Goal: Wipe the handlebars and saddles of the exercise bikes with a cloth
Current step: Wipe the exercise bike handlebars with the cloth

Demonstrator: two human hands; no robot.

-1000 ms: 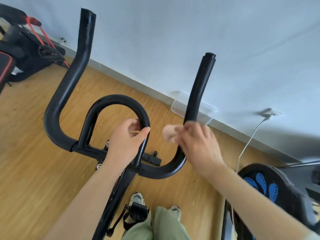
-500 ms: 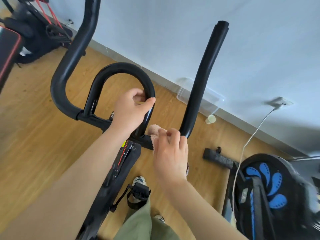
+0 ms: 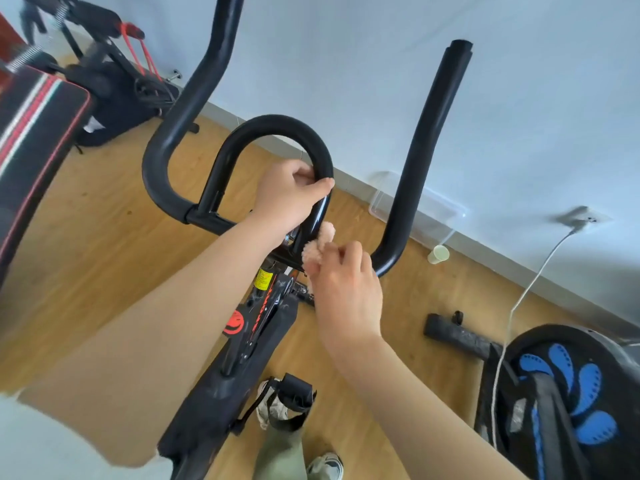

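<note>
The left hand point(image 3: 289, 195) grips the glossy black tubular handlebar loop point(image 3: 277, 128); the right hand point(image 3: 346, 289) pinches a fluffy peach cloth point(image 3: 317, 245) against the loop's base.

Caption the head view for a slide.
Left hand grips the handlebar loop; right hand presses a pink cloth against its base.

L hand point(image 3: 287, 195) on handlebar loop point(image 3: 277, 128); R hand point(image 3: 343, 282) w/ cloth point(image 3: 317, 245) just below-right.

Two hands point(image 3: 289, 195) point(image 3: 341, 289), one cloth point(image 3: 317, 245), one cup point(image 3: 438, 254)
</note>
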